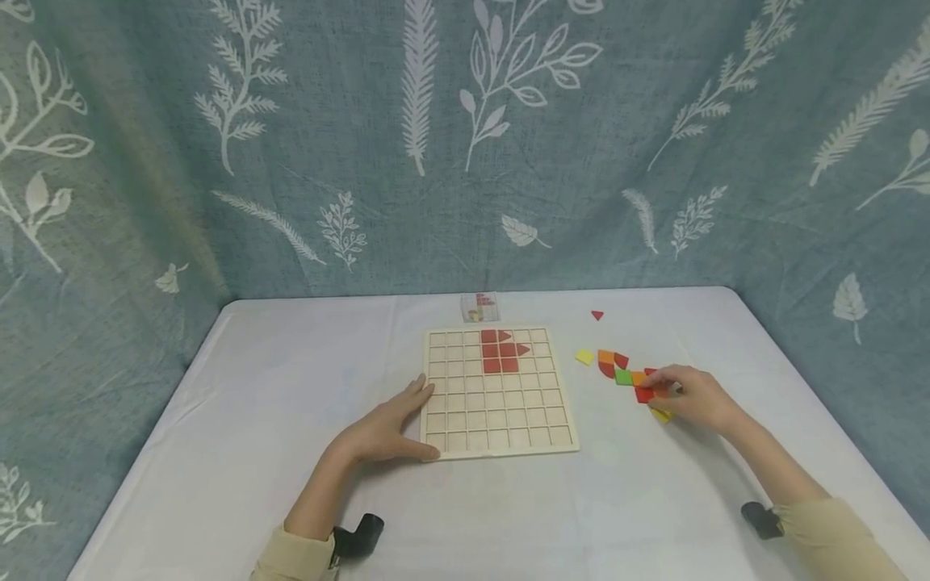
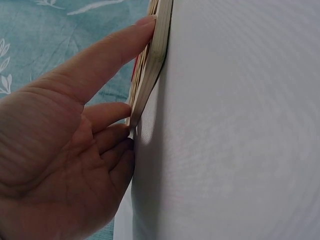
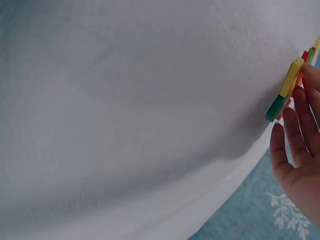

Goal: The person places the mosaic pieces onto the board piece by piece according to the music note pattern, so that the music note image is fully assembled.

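A pale wooden grid board (image 1: 494,401) lies flat on the white-covered table. Red square tiles (image 1: 492,351) and two red triangles fill cells near its top. My left hand (image 1: 388,426) rests against the board's lower left side, fingers along the edge and thumb on the near corner. The left wrist view shows the thumb touching the board's rim (image 2: 159,45). To the right, my right hand (image 1: 693,395) is over a cluster of coloured tiles, its fingertips touching them. A yellow tile (image 3: 291,77) and a dark green tile (image 3: 275,108) show beside its fingers.
A small picture card (image 1: 479,307) lies beyond the board. Left of the right hand are a yellow tile (image 1: 584,357), an orange tile (image 1: 606,356) and a green tile (image 1: 623,377). One red triangle (image 1: 597,315) lies apart, farther back. A leaf-patterned curtain (image 1: 363,153) hangs behind.
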### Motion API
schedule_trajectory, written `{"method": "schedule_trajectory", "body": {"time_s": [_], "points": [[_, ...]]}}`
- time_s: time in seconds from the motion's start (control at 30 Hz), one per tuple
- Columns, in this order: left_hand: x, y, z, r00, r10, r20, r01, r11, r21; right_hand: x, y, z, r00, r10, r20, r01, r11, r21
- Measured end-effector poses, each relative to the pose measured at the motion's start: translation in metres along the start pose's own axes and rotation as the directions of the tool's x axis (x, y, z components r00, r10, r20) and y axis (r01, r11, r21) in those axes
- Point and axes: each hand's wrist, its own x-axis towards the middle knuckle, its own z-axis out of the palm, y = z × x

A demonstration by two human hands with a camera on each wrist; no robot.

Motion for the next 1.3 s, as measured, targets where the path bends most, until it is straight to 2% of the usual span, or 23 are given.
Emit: {"method": "schedule_trajectory", "body": {"time_s": [0.37, 0.53, 0.7, 0.83, 1.07, 1.3], "points": [[-0.001, 0.001, -0.003, 1.0, -0.002, 0.004, 0.002, 1.0, -0.003, 0.01, -0.007, 0.004, 0.998, -0.066, -0.018, 0.065, 0.997, -0.036], [-0.001, 0.003, -0.004, 1.0, -0.013, 0.009, 0.013, 1.0, 0.005, 0.023, -0.025, 0.014, 0.998, -0.057, -0.04, 0.059, 0.997, 0.047], [0.0, 0.005, -0.005, 1.0, -0.017, 0.016, 0.017, 1.0, 0.005, 0.042, -0.053, 0.026, 0.995, -0.069, -0.068, 0.078, 0.987, 0.139], [0.001, 0.004, -0.005, 0.999, -0.026, 0.019, 0.026, 1.0, 0.009, 0.06, -0.075, 0.035, 0.994, -0.102, -0.042, 0.107, 0.982, 0.154], [0.002, 0.002, -0.006, 1.0, -0.02, 0.014, 0.02, 1.0, 0.007, 0.088, -0.099, 0.05, 0.981, -0.195, 0.015, 0.193, 0.977, 0.092], [0.001, 0.002, -0.004, 1.0, -0.022, 0.016, 0.022, 1.0, -0.004, 0.099, -0.111, 0.06, 0.959, -0.273, 0.069, 0.27, 0.962, 0.049]]}}
